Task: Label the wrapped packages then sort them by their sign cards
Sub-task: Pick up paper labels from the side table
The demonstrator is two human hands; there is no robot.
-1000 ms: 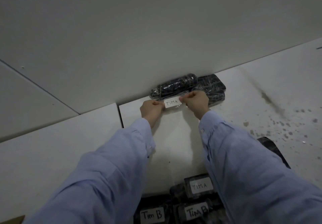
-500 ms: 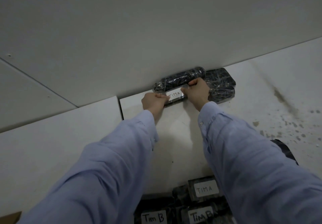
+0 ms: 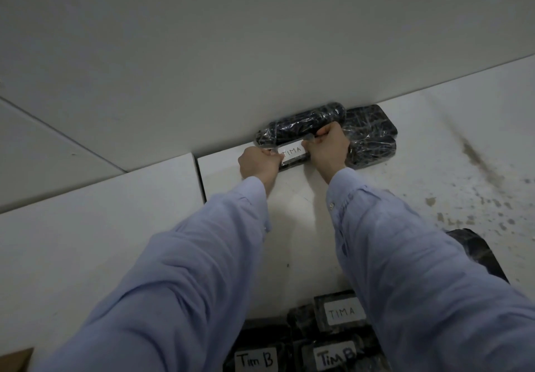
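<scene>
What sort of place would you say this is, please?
Probably a bare storeroom or packing area: stained pale floor, blank wall, and black wrapped packages bearing handwritten labels, TIM A and Tim B.

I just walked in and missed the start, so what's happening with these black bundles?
A person in blue sleeves holds a wrapped package against the wall, left hand and right hand gripping it at either end of its TIM A label. A second package lies just to its right. Nearer the person sit more labelled packages, one TIM A and two Tim B.
</scene>
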